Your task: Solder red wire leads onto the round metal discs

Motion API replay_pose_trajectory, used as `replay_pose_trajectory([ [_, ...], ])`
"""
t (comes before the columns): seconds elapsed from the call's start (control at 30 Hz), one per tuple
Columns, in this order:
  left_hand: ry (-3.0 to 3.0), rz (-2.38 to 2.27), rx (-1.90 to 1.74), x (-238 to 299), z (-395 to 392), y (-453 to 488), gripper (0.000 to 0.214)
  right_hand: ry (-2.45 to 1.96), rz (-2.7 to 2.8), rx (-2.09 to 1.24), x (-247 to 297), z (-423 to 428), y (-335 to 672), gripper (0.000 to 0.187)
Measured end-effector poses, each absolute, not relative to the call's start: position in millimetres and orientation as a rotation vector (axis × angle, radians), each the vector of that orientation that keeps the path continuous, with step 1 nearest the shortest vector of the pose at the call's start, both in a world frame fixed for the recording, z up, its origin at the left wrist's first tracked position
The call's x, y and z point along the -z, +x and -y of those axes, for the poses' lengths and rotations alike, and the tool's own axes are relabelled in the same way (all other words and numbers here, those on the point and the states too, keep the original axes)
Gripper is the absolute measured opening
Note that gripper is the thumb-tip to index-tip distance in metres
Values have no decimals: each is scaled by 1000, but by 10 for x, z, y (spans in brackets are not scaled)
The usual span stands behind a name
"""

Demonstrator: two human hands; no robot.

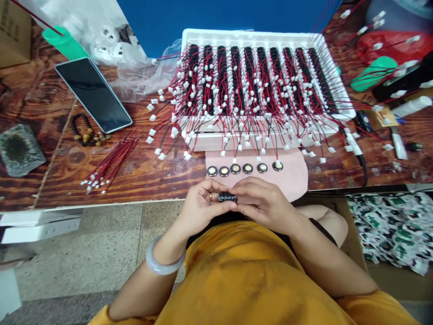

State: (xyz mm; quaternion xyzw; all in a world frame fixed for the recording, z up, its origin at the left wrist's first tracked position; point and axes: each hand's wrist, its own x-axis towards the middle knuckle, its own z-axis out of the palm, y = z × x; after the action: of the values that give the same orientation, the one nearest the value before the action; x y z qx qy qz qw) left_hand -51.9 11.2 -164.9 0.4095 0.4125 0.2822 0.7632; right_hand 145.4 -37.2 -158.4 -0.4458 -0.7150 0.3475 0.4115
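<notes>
At the table's front edge, my left hand (204, 203) is closed around a short stack of small black round parts (226, 197). The stack lies sideways between its thumb and fingers. My right hand (262, 201) meets it from the other side, its fingertips pressed together at the stack's right end; part of that end is hidden. Just beyond my hands, several round black discs with metallic centres (235, 169) form a row on a pink cloth (291, 180). Behind them, a white foam tray (341, 97) holds rows of black parts with red and black wires (248, 81) ending in white connectors.
To the left lie a bundle of red wires (113, 158), a beaded bracelet (81, 131), a phone (94, 95) and a stone block (20, 151). A soldering iron (353, 144) rests at right, near a brush (399, 143). Small packets (392, 230) fill a box below.
</notes>
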Motion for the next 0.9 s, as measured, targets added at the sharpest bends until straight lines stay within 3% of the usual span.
replay_pose_trajectory([
  [0.13, 859, -909, -559, 1679, -51, -418, 39, -1305, 1462, -1052, 1746, 642, 1694, 30],
  [0.43, 661, -913, -593, 1634, -6, -111, 44, -1481, 1205, -919, 1968, 802, 2071, 48],
  [0.67, 639, -935, -633, 1639, 44, 40, 45, -1711, 1317, -517, 1965, 764, 2297, 29],
  [0.8, 588, -928, -626, 1633, 69, 139, 46, -1956, 1368, -180, 2044, 784, 2267, 34],
  [0.9, 557, -923, -610, 1632, 79, 185, 46, -1995, 1416, -116, 2060, 830, 2244, 40],
])
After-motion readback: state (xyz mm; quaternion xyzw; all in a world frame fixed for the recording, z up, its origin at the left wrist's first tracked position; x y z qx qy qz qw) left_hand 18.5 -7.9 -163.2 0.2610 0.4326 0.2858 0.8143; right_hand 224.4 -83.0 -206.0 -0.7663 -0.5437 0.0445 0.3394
